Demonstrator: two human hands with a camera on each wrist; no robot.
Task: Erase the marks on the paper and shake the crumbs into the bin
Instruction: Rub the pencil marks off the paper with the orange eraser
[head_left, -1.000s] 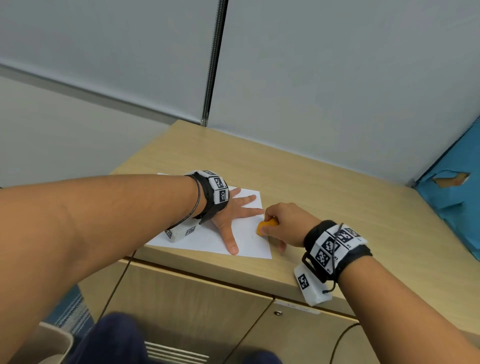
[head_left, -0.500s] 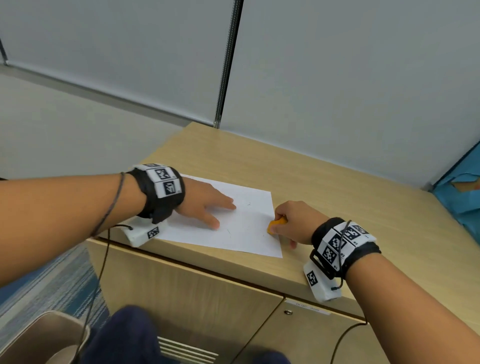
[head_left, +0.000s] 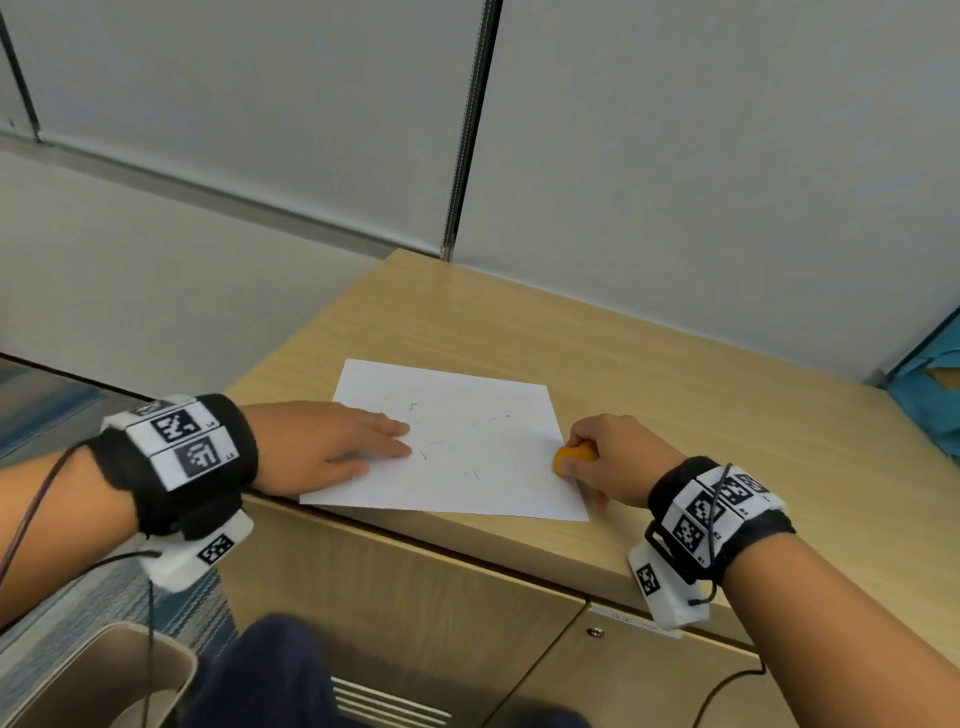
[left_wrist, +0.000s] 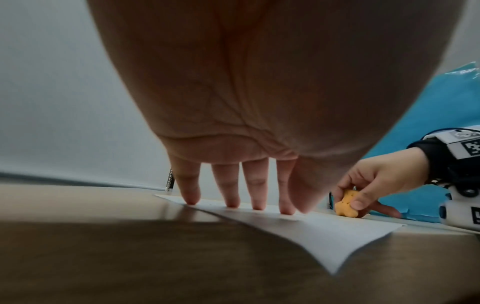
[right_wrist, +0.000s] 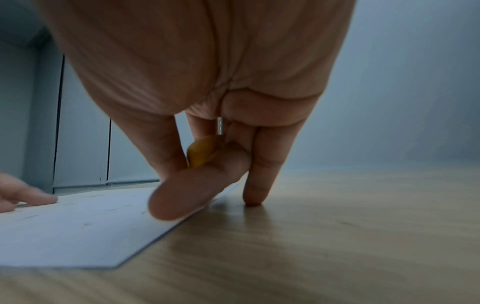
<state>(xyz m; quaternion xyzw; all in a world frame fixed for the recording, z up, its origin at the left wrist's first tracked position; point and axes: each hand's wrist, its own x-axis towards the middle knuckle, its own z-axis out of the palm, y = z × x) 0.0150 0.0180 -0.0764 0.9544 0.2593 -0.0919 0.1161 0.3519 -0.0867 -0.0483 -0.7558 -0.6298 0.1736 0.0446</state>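
A white sheet of paper (head_left: 457, 447) lies flat near the front edge of a wooden table (head_left: 675, 395), scattered with thin dark crumbs and faint marks. The left hand (head_left: 332, 447) rests on the sheet's left side, fingers straight, pinning it down. The right hand (head_left: 613, 460) pinches a small orange eraser (head_left: 574, 460) at the sheet's right edge. A beige bin (head_left: 98, 675) stands on the floor, below and left of the table. The paper looks light, thin and floppy; it would likely carry best held by two opposite edges, bowed slightly so the crumbs stay inside.
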